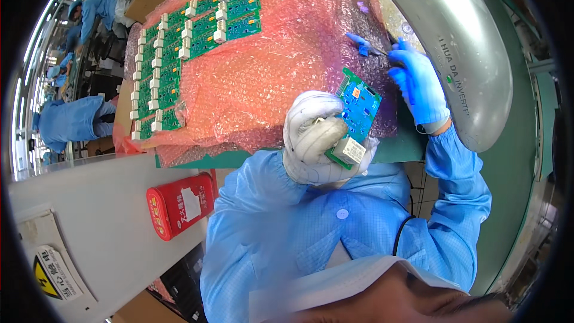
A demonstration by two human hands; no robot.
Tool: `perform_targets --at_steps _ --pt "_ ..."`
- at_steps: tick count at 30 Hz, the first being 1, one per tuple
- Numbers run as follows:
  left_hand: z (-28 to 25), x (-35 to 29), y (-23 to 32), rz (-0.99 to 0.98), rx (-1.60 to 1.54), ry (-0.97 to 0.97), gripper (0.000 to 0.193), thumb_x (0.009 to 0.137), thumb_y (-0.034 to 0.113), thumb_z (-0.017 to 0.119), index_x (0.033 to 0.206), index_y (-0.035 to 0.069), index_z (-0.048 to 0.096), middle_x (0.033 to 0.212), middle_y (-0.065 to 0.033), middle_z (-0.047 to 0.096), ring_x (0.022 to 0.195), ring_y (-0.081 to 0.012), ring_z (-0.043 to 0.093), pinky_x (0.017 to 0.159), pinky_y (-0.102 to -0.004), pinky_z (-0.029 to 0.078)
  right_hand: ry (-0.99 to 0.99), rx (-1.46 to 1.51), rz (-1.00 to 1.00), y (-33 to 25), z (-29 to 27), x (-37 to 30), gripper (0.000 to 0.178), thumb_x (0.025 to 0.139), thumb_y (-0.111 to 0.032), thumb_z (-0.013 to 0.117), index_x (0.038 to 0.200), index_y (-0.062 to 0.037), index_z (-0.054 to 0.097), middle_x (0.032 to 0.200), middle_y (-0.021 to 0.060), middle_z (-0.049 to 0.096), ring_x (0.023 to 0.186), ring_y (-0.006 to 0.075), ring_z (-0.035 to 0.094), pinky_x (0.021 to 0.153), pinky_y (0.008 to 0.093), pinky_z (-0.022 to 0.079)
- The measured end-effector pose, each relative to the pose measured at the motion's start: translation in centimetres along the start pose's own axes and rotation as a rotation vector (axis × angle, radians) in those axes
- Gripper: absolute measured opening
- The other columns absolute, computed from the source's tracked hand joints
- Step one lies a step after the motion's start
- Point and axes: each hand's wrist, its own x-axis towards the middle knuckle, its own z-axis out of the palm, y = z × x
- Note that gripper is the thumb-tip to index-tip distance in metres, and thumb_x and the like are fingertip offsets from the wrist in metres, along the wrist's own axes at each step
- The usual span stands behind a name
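Observation:
My left hand, in a white glove with dark smudges, is closed around a green circuit board. The board is tilted up in front of my chest, with a white block-shaped component at its near end; bluish light falls on its upper part. My fingers cover its left edge. To the right, my right hand, in a glove lit blue, has its fingers curled at the end of a small tool with blue ends and a thin dark shank. The tool's exact kind is unclear.
Pink bubble wrap covers the green table, with rows of similar circuit boards at the left. A large grey lamp housing arches over the right side. A red tin stands at the lower left. Co-workers are at the far left.

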Motion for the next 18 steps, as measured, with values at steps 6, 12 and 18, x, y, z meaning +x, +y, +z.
perform_targets --at_steps 6,12,18 --pt "-1.1 -1.6 1.5 -0.119 -0.026 -0.011 0.076 0.066 0.018 0.088 0.122 0.010 0.038 0.119 -0.0180 0.049 0.106 -0.0304 0.056 0.087 -0.0383 0.052 0.105 0.487 0.237 -5.1 -0.6 -0.8 0.033 0.105 -0.031 0.047 0.119 -0.0025 0.057 0.122 0.0124 0.062 0.107 0.0204 0.061 0.090 0.0332 0.049" --pt "0.4 -2.9 2.4 -0.164 -0.263 -0.138 0.077 0.060 0.032 0.093 0.120 0.008 0.050 0.120 -0.0202 0.052 0.109 -0.0353 0.056 0.088 -0.0443 0.050 -0.150 1.305 0.657 -10.9 1.1 -3.2 0.035 0.099 -0.033 0.059 0.119 -0.0042 0.056 0.103 0.0120 0.066 0.094 0.0205 0.065 0.082 0.0329 0.052" --pt "-1.4 -1.8 4.4 -0.120 0.163 -0.481 0.088 0.064 0.068 0.071 0.136 0.019 0.055 0.140 -0.0247 0.041 0.124 -0.0445 0.047 0.104 -0.0572 0.038 0.280 0.713 0.520 -5.0 -3.3 -4.0 0.033 0.097 -0.017 0.059 0.125 -0.0011 0.057 0.103 0.0074 0.065 0.094 0.0153 0.061 0.085 0.0292 0.049"
